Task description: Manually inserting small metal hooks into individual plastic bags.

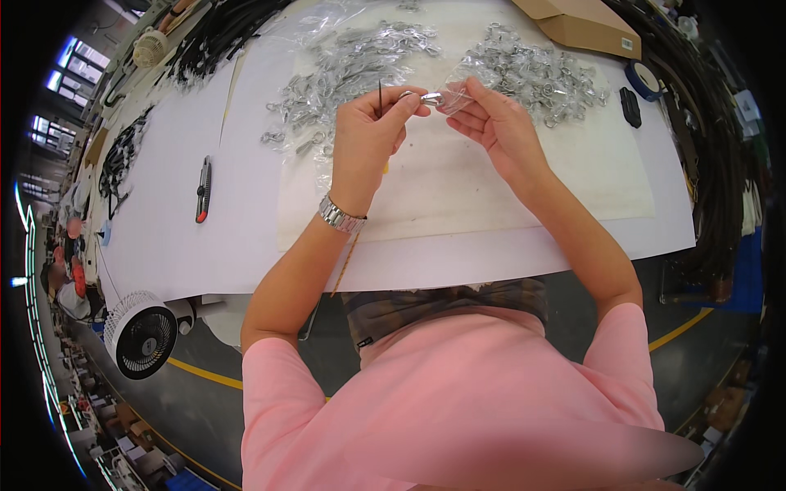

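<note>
Above the middle of the table, my left hand [368,139] is closed, with thumb and forefinger pinching a small shiny metal clasp [431,99]. A thin dark pointed tool [380,96] sticks up from the same hand; its lower part is hidden. My right hand [509,135] pinches a small clear plastic bag [455,100], which meets the clasp between the two hands. Behind them lie two heaps of silver metal pieces in clear plastic, a left heap [352,69] and a right heap [532,74].
A utility knife [204,190] lies on the white table covering at the left. On the far right are a tape roll [643,81], a black object [630,107] and a cardboard box [581,29]. Black straps [217,37] fill the back left; a fan [143,335] stands near the front-left edge.
</note>
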The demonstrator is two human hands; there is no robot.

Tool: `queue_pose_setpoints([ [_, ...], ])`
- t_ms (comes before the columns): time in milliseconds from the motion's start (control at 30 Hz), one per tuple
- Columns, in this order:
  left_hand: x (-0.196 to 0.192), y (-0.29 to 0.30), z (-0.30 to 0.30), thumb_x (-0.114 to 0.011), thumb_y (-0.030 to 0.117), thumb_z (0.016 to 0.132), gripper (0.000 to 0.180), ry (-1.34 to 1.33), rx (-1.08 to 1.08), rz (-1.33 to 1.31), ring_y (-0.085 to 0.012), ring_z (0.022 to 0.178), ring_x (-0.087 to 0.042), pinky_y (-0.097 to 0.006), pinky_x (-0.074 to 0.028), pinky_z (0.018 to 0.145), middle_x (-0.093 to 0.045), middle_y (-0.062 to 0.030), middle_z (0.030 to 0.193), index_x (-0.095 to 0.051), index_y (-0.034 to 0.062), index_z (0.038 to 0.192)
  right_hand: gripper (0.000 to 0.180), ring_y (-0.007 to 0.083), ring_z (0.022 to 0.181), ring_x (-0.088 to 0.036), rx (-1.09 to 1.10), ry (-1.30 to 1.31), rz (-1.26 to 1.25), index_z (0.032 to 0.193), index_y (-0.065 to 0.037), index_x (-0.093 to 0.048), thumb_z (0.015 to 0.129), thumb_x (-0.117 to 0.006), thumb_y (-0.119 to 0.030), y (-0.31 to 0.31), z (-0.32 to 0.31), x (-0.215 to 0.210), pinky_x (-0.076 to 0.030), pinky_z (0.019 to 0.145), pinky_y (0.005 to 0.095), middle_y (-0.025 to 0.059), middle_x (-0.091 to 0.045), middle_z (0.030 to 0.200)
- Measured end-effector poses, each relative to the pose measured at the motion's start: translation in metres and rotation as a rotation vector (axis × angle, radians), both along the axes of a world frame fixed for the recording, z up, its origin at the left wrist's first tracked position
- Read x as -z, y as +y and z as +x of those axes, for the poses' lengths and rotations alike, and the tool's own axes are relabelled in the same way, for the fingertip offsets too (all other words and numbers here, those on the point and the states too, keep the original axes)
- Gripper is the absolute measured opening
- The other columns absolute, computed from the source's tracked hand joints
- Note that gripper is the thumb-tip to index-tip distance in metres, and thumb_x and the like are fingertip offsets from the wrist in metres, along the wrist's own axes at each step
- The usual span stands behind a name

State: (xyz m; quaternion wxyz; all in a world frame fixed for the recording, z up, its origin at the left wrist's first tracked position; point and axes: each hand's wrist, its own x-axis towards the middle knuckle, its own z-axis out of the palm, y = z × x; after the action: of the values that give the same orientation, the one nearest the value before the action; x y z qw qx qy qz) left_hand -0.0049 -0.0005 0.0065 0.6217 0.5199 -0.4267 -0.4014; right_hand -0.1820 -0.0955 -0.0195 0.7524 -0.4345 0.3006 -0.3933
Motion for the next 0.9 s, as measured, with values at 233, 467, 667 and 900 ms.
queue_pose_setpoints([
  [233, 0.005, -0.006, -0.004, -0.070, 0.017, 0.099, 0.019, -0.246, -0.009, -0.038, -0.0001, 0.051, -0.043, -0.018, -0.032, 0.046, -0.078, -0.0065, 0.084, -0.072, -0.0006, 0.107, 0.039, 0.0188, 0.108, -0.072, -0.063, -0.059, -0.003, 0.124, -0.001, -0.067, 0.107, -0.059, -0.035, 0.008, 0.001, -0.006, -0.055, 0.101, 0.0329, 0.0134, -0.075, 0.118],
  [467, 0.006, -0.007, -0.004, -0.071, 0.019, 0.098, 0.019, -0.298, -0.003, 0.039, -0.0011, 0.050, -0.045, -0.019, -0.034, 0.045, -0.076, -0.0082, 0.077, -0.067, 0.0008, 0.095, 0.037, 0.0196, 0.111, -0.072, -0.068, -0.148, -0.004, 0.133, 0.001, -0.061, 0.108, -0.058, -0.026, 0.013, 0.005, -0.007, -0.055, 0.101, 0.0339, 0.0143, -0.073, 0.124],
  [667, 0.011, -0.007, -0.013, -0.072, 0.021, 0.099, 0.021, -0.153, -0.017, 0.052, -0.0019, 0.049, -0.045, -0.019, -0.032, 0.045, -0.076, -0.0099, 0.076, -0.068, 0.0005, 0.095, 0.033, 0.0161, 0.110, -0.071, -0.137, -0.164, -0.010, 0.132, 0.000, -0.062, 0.106, -0.061, -0.020, 0.017, 0.009, 0.004, -0.055, 0.099, 0.0312, 0.0091, -0.073, 0.121],
  [900, 0.001, -0.005, 0.004, -0.067, 0.024, 0.103, 0.024, -0.058, 0.047, 0.122, -0.0013, 0.051, -0.043, -0.019, -0.030, 0.046, -0.068, -0.0023, 0.070, -0.069, 0.0008, 0.098, 0.032, 0.0146, 0.100, -0.070, -0.075, -0.081, -0.012, 0.133, -0.001, -0.061, 0.105, -0.061, -0.017, 0.017, 0.009, -0.010, -0.055, 0.097, 0.0292, 0.0073, -0.074, 0.113],
])
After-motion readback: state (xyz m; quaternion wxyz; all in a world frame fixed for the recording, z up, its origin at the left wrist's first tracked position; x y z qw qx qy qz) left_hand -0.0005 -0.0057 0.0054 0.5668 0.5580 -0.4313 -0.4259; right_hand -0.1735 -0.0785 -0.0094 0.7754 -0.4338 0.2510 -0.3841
